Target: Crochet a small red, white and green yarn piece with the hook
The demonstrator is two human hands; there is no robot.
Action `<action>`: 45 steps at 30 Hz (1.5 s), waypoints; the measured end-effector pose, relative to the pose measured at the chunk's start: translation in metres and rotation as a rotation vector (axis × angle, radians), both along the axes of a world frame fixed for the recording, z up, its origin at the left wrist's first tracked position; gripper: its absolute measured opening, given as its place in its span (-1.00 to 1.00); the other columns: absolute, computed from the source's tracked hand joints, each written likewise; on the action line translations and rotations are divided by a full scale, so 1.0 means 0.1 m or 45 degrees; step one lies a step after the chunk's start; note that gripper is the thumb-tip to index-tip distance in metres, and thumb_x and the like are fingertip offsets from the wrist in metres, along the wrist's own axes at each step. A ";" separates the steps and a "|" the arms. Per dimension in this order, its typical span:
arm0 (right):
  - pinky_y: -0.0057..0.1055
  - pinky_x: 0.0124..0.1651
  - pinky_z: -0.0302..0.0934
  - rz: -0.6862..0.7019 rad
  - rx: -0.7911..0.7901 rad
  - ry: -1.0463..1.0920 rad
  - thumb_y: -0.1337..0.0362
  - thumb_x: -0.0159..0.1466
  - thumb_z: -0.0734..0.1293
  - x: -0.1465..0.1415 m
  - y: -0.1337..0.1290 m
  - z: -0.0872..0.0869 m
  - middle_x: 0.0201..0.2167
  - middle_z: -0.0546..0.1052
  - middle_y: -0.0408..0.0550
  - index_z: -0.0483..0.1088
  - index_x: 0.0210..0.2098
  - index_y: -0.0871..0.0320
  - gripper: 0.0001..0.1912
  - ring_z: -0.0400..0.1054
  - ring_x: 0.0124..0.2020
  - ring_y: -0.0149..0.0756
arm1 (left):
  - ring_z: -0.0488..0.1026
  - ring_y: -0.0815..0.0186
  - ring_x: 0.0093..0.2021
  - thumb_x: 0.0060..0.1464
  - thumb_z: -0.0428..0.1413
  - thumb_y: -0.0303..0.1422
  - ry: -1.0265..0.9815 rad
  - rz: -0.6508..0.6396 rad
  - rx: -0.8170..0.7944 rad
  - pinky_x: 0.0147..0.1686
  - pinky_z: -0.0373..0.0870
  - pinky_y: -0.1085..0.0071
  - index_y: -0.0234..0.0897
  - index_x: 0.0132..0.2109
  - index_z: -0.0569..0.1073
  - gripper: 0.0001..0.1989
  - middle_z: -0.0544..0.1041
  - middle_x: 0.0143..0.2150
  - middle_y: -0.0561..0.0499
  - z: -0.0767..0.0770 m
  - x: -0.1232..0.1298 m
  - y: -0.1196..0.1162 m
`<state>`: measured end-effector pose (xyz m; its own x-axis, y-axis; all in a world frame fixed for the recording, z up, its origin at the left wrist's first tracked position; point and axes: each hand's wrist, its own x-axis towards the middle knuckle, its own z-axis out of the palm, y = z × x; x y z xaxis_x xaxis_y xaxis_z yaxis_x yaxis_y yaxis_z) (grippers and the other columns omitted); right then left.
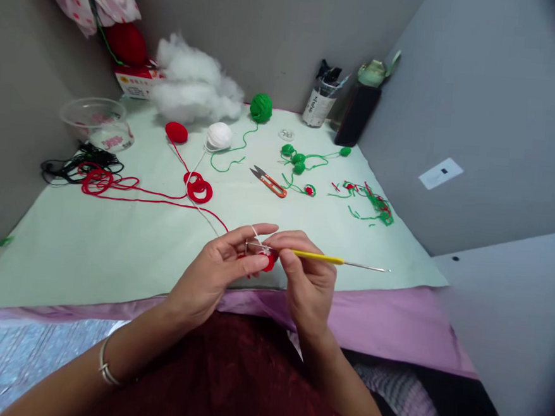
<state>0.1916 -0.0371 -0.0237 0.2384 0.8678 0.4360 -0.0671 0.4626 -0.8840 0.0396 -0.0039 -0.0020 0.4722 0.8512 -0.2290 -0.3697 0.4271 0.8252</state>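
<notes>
Between thumb and fingers, my left hand (229, 258) pinches a small red and white crochet piece (268, 262). White yarn loops over its raised index finger. My right hand (308, 270) grips a crochet hook (319, 257) by its yellow handle, and the hook's near end meets the piece at the white stitches. The hook's other metal end points to the right. White yarn runs back to a white yarn ball (219, 136). A red strand leads from my left hand to loose red yarn coils (198, 188). My fingers hide part of the crochet piece.
Orange thread snips (268, 182) lie mid-table. Green crocheted balls (298, 159) and yarn scraps (377, 203) are to the right. Behind stand white stuffing (195, 82), a green yarn ball (261, 107), a pen cup (320, 102) and a dark bottle (359, 109). A clear tub (98, 122) sits left.
</notes>
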 end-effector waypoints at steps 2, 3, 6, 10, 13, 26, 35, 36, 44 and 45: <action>-0.34 -0.16 0.40 0.024 -0.039 0.047 0.30 0.43 0.39 0.01 0.00 -0.03 -0.24 0.65 -0.10 0.65 -0.16 -0.01 -0.84 0.51 -0.22 -0.31 | 0.42 0.43 -0.26 0.08 0.42 -0.39 0.050 -0.004 0.064 -0.23 0.35 0.53 -0.01 0.04 0.71 -0.64 0.56 -0.30 0.10 -0.01 -0.01 -0.01; -0.36 -0.20 0.39 0.055 -0.065 0.104 0.29 0.44 0.38 0.01 0.00 -0.03 -0.25 0.64 -0.12 0.65 -0.16 -0.01 -0.85 0.49 -0.26 -0.34 | 0.42 0.42 -0.25 0.09 0.41 -0.39 0.070 -0.012 0.079 -0.22 0.35 0.52 -0.01 0.04 0.71 -0.64 0.56 -0.29 0.10 -0.01 -0.02 -0.01; -0.42 -0.23 0.38 0.146 -0.124 0.258 0.25 0.45 0.38 0.05 0.01 -0.04 -0.29 0.63 -0.14 0.63 -0.17 0.02 -0.86 0.48 -0.33 -0.40 | 0.44 0.40 -0.21 0.12 0.39 -0.37 0.104 -0.028 0.091 -0.15 0.36 0.49 -0.01 0.05 0.71 -0.67 0.56 -0.26 0.09 0.00 -0.05 -0.01; -0.45 -0.24 0.38 0.199 -0.123 0.329 0.22 0.47 0.35 0.08 0.03 0.00 -0.28 0.65 -0.13 0.60 -0.19 0.06 -0.83 0.48 -0.35 -0.42 | 0.44 0.38 -0.18 0.13 0.38 -0.36 0.120 -0.025 0.107 -0.13 0.35 0.47 -0.04 0.04 0.72 -0.69 0.53 -0.26 0.08 0.03 -0.08 0.00; -0.43 -0.22 0.39 0.244 -0.097 0.314 0.21 0.49 0.33 0.10 0.01 0.00 -0.28 0.65 -0.12 0.57 -0.19 0.07 -0.82 0.49 -0.34 -0.41 | 0.41 0.37 -0.21 0.13 0.37 -0.36 0.118 -0.027 0.126 -0.17 0.34 0.46 -0.06 0.01 0.73 -0.72 0.53 -0.27 0.06 0.03 -0.08 0.00; -0.33 -0.16 0.41 0.020 0.129 -0.163 0.33 0.51 0.26 0.14 -0.09 0.06 -0.20 0.65 -0.07 0.55 -0.12 0.08 -0.80 0.50 -0.25 -0.34 | 0.43 0.41 -0.20 0.15 0.38 -0.37 0.207 -0.031 0.268 -0.12 0.36 0.50 0.04 0.05 0.70 -0.68 0.52 -0.25 0.10 0.03 -0.10 0.01; -0.27 -0.12 0.47 -0.019 0.228 -0.392 0.38 0.51 0.22 0.15 -0.12 0.06 -0.18 0.65 -0.05 0.51 -0.05 0.08 -0.78 0.56 -0.18 -0.28 | 0.44 0.40 -0.21 0.19 0.35 -0.34 0.258 0.009 0.321 -0.17 0.37 0.49 0.02 0.05 0.70 -0.72 0.53 -0.26 0.09 0.00 -0.12 0.01; -0.26 -0.10 0.48 -0.047 0.274 -0.471 0.39 0.51 0.23 0.15 -0.12 0.05 -0.19 0.66 -0.04 0.51 -0.03 0.08 -0.78 0.57 -0.14 -0.26 | 0.44 0.39 -0.22 0.18 0.36 -0.34 0.262 0.018 0.332 -0.17 0.39 0.48 -0.01 0.05 0.70 -0.71 0.53 -0.27 0.08 0.00 -0.11 0.01; -0.28 -0.13 0.55 -0.365 0.461 -1.106 0.39 0.43 0.34 0.08 -0.16 -0.07 -0.08 0.65 -0.03 0.51 0.13 -0.07 -0.66 0.59 -0.08 -0.21 | 0.44 0.43 -0.28 0.09 0.40 -0.41 0.169 0.148 0.226 -0.20 0.40 0.51 -0.08 0.14 0.65 -0.55 0.52 -0.32 0.13 0.00 -0.01 -0.03; -0.26 -0.12 0.55 -0.392 0.459 -1.131 0.40 0.41 0.37 0.07 -0.17 -0.08 -0.08 0.65 -0.04 0.52 0.14 -0.12 -0.62 0.59 -0.07 -0.19 | 0.44 0.43 -0.29 0.09 0.41 -0.39 0.119 0.106 0.145 -0.21 0.39 0.51 -0.09 0.17 0.63 -0.53 0.52 -0.32 0.12 0.00 -0.01 -0.04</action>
<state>0.1986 -0.0539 -0.0318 -0.1090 0.6047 0.7890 0.7161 0.5982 -0.3596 0.0384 -0.0075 -0.0017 0.3800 0.9095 -0.1687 -0.3192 0.3000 0.8990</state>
